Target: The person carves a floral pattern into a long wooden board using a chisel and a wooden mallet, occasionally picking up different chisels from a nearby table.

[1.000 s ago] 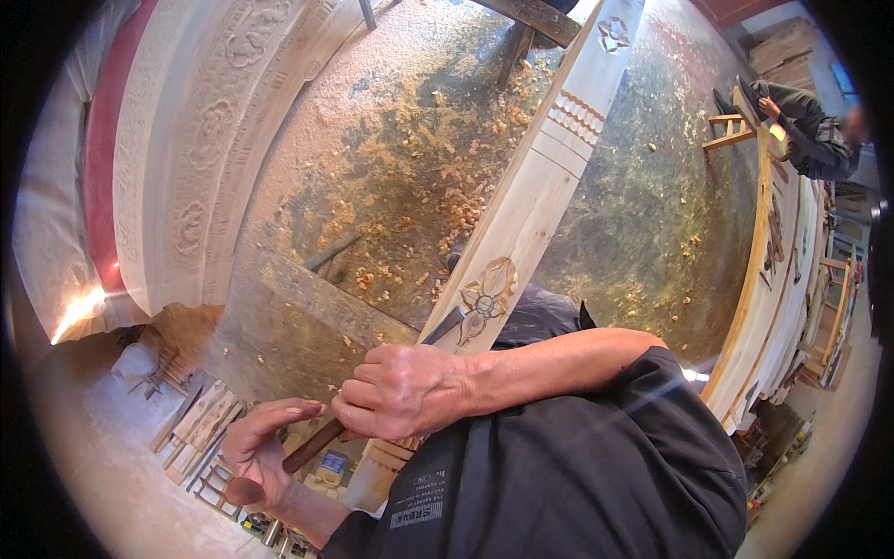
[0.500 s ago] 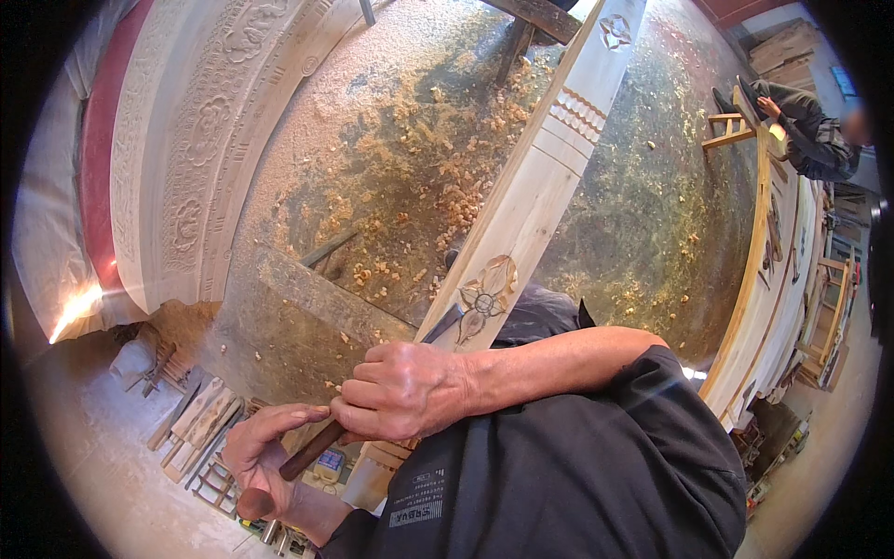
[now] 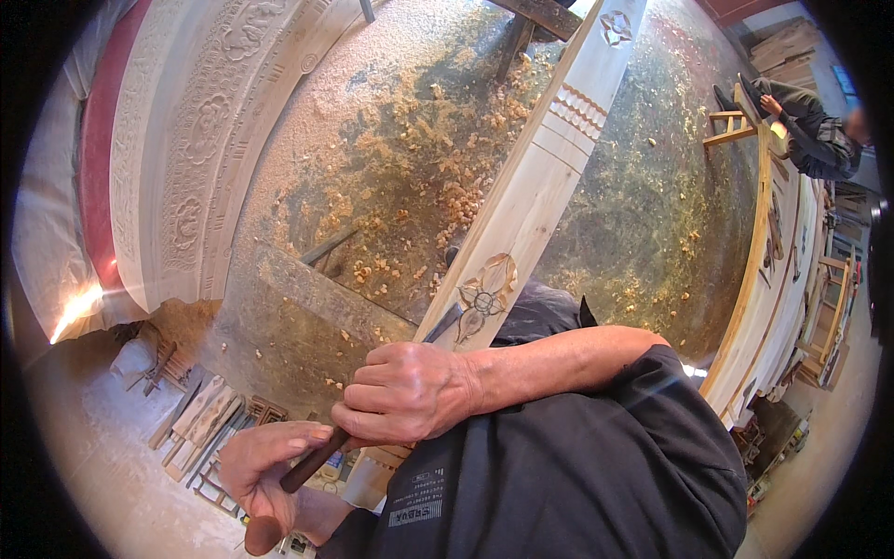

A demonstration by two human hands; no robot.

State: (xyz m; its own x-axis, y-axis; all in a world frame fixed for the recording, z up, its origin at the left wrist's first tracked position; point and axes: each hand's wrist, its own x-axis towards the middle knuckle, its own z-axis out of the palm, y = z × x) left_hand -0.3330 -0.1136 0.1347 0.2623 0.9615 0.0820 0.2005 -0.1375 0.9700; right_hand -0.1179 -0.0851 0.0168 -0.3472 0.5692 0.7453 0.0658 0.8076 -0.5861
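Note:
A long-handled carving chisel (image 3: 317, 463) slants from lower left up toward a pale wooden beam (image 3: 526, 219). My right hand (image 3: 402, 393) is closed round its shaft. The blade tip meets the beam beside a partly carved flower (image 3: 484, 303) with pencil-dark petals. Farther back on the handle, my left hand (image 3: 253, 458) curls over it, fingertips near the right hand. A rounded brown end, seemingly the handle's butt, pokes out below the left hand. The left hand's inner grip is partly hidden. Scalloped grooves and another carved flower decorate the beam farther off.
Large carved panels (image 3: 200, 140) stand at the left. Wood shavings (image 3: 461, 205) litter the floor. A long bench (image 3: 745, 326) with tools lies along the right, where another person (image 3: 810, 130) sits. Boards and tools (image 3: 200, 419) lie at lower left.
The chisel's rear end and my left hand have shifted slightly downward. My right hand and the blade tip stay almost in place beside the flower.

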